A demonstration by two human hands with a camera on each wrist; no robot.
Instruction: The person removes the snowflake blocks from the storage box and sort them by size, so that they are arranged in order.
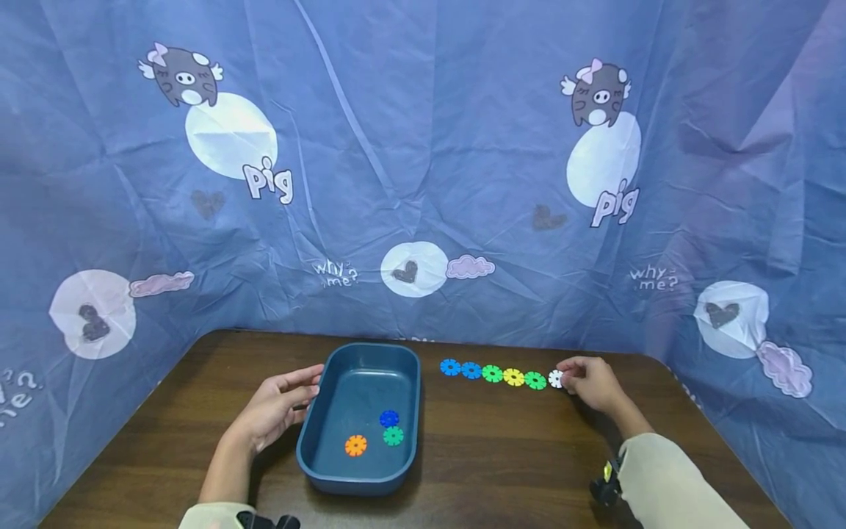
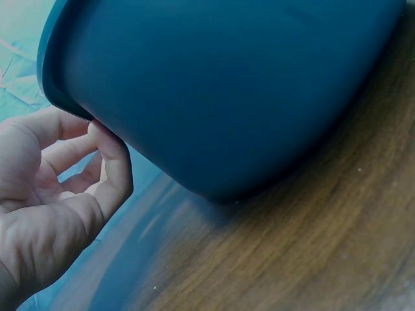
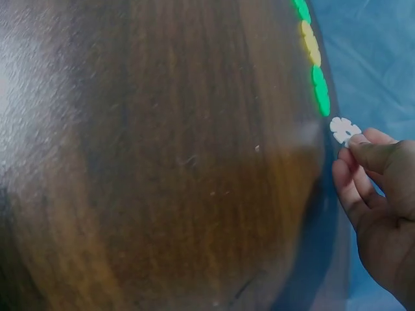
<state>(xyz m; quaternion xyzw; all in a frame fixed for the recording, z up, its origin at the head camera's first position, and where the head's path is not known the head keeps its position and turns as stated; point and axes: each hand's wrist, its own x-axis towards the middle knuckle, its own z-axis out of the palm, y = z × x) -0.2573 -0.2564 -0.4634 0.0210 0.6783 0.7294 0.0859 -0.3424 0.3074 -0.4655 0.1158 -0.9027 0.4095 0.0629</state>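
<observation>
A dark blue plastic bin [image 1: 317, 433] stands on the table. My left hand [image 1: 274, 408] is at its left side, fingers and bent thumb at the outer rim; in the left wrist view this hand [image 2: 61, 184] holds just under the lip. Inside the bin lie an orange snowflake disc [image 1: 355, 445], a dark blue disc [image 1: 389, 418] and a teal green disc [image 1: 393, 436]. My right hand [image 1: 595, 383] pinches a white snowflake disc [image 3: 342, 129] between thumb and finger. This disc is at the right end of a row, a small gap from the green disc [image 1: 535, 380].
The row continues leftward with a yellow disc [image 1: 513, 377], another green disc [image 1: 492, 373] and two blue discs [image 1: 471, 370]. It runs near the far edge of the brown wooden table [image 1: 496, 455]. A blue printed curtain [image 1: 423, 147] hangs behind and at both sides.
</observation>
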